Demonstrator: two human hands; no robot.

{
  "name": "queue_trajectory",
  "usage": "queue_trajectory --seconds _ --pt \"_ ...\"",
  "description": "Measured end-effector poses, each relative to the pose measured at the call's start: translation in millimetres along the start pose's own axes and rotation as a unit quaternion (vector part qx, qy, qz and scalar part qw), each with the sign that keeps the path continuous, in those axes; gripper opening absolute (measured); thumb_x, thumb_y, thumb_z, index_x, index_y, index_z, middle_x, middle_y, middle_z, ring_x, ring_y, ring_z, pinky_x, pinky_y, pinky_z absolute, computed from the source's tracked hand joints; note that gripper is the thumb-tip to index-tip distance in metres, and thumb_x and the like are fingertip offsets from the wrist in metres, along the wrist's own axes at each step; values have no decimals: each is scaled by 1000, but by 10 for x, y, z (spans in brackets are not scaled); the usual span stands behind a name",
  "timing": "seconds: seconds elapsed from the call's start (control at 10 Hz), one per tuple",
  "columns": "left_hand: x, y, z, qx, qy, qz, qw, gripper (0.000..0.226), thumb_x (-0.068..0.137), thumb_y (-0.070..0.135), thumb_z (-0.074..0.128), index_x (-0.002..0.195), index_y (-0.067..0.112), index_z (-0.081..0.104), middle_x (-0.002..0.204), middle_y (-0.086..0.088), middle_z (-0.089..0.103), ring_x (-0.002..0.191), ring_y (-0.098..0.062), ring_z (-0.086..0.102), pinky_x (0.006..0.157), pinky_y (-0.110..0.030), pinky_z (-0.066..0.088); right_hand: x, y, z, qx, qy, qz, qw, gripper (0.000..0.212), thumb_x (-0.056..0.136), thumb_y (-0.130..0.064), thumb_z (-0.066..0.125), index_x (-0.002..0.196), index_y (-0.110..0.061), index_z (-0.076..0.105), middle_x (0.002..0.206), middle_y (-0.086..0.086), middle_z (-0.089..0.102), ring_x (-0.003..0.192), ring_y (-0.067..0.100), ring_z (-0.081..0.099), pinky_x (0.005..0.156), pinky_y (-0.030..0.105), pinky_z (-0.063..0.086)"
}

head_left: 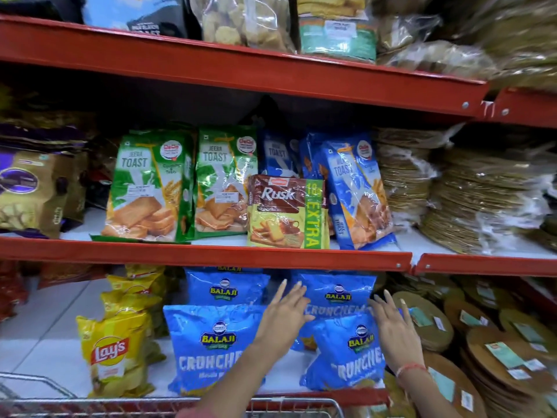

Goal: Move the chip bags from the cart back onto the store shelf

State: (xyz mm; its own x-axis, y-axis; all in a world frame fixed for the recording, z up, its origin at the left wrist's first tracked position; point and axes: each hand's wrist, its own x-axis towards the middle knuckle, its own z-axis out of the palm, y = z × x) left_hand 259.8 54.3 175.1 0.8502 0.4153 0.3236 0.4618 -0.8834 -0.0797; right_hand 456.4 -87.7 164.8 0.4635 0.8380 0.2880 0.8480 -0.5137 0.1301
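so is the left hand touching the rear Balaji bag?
Touching. Head view: left hand lies flat on the rear Balaji bag, fingers overlapping its left edge.

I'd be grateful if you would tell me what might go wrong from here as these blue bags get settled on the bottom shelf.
1. The front right blue Balaji bag stands at the shelf lip and leans; it may tip toward the cart.
2. The left hand and right hand press with flat, open fingers, so the rear blue bag could slide or crush.
3. The Lay's bag also stands near the edge; a nudge might topple it.
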Motion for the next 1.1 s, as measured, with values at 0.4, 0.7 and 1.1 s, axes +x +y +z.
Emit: queue_trajectory --seconds 0.4,0.7,1.1 --pt "118 89 233 -17 -33 -8 999 35 98 12 42 131 -1 42 153 -16 30 147 -19 12 121 -38 -7 -22 -5 33 7 65 -25 998 45 62 22 69 99 -3 67 106 13 71 125 33 50 104 56 41" --pt "28 13 203 -18 -38 -26 999 37 99 18 42 132 2 42 153 -13 32 146 -18 14 121 -40 -6 -29 -102 -30 8 20 -28 999 55 75 19 55 122 -10 54 131 8 58 140 29 28 118 49 17" --pt "-103 -102 -56 -47 11 -36 998 35 103 24 31 133 9 41 154 -8 30 146 -16 13 123 -37 -3 -7 -233 -410 50 28 -18 998 34 101 -18 34 134 -20 40 144 0 44 144 17 16 121 41 14"
